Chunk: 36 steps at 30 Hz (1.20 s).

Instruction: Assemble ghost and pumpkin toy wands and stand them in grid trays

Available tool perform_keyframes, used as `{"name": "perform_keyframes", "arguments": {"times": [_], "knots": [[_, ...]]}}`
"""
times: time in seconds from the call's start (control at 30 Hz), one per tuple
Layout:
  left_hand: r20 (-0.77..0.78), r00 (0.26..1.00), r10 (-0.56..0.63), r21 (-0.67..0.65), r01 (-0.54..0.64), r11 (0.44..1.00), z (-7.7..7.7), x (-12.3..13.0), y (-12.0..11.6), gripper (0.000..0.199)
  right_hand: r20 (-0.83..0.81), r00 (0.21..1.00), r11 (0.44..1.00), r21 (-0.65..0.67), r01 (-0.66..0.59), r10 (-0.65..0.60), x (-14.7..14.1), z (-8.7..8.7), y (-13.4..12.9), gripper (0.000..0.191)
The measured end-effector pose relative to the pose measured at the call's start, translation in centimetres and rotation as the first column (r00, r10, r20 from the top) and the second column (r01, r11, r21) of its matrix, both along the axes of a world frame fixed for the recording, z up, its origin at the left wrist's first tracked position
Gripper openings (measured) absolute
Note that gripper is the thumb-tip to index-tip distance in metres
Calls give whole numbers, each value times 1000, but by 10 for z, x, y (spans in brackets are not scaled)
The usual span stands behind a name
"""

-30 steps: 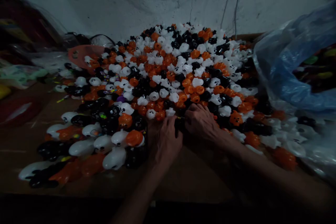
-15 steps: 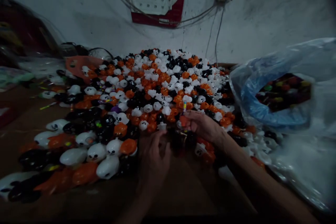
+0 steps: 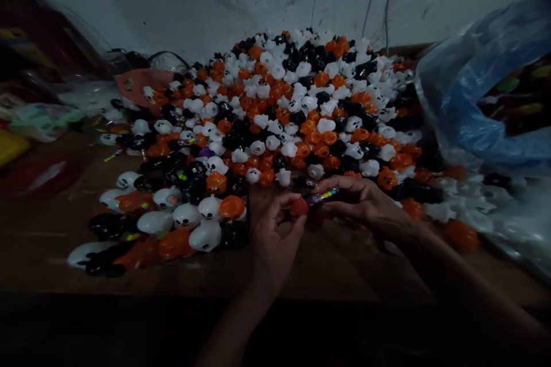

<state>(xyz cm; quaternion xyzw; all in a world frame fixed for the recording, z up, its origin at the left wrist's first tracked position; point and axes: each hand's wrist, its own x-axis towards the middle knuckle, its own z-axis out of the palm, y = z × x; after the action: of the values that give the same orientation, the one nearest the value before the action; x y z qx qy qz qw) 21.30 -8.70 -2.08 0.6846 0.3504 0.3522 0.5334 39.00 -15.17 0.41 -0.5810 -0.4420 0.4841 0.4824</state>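
Note:
My left hand (image 3: 278, 235) pinches a small red-orange plastic piece (image 3: 298, 207) between thumb and fingers. A thin stick with a purple, yellow and blue printed wrap (image 3: 321, 197) meets this piece on its right side. My right hand (image 3: 365, 200) has its fingers closed on the far end of that stick. Behind both hands rises a big heap of white ghost, orange pumpkin and black plastic figures (image 3: 297, 106). To the left lie rows of larger-looking ghost, pumpkin and black figures (image 3: 176, 246) on the brown table (image 3: 275, 284).
A clear and blue plastic bag (image 3: 456, 109) with coloured things inside stands on the right. An orange-pink container (image 3: 144, 89) lies at the heap's left side. A red item (image 3: 43, 175) and a yellow item (image 3: 12, 149) sit at far left. The wall (image 3: 172, 6) closes off the back.
My view has tilted down and shifted left. My left hand has come up to the red-orange piece and pinches it. The stick, upright before in my right hand, now lies nearly level between both hands.

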Motion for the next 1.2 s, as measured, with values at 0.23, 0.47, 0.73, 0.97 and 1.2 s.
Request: {"name": "perform_keyframes", "arguments": {"times": [0.23,0.47,0.73,0.97,1.2], "knots": [[-307,930,-204,-70,192,979,-11,-12,-21,29,610,782,972,79,-221,128,-16,-14,-42,26],[-347,922,-175,-38,172,984,-23,-20,-24,30,719,686,993,-39,-116,108,-18,-29,-86,28],[-316,924,213,403,-73,912,-12,3,6,17,841,536,991,12,132,-81,-13,-32,-92,17],[-268,896,354,465,-201,862,-22,40,16,32,704,678,974,88,211,-211,-21,-38,-75,18],[-333,867,371,457,-196,867,-34,48,32,39,665,732,989,98,111,-148,-24,-55,-70,24]]}}
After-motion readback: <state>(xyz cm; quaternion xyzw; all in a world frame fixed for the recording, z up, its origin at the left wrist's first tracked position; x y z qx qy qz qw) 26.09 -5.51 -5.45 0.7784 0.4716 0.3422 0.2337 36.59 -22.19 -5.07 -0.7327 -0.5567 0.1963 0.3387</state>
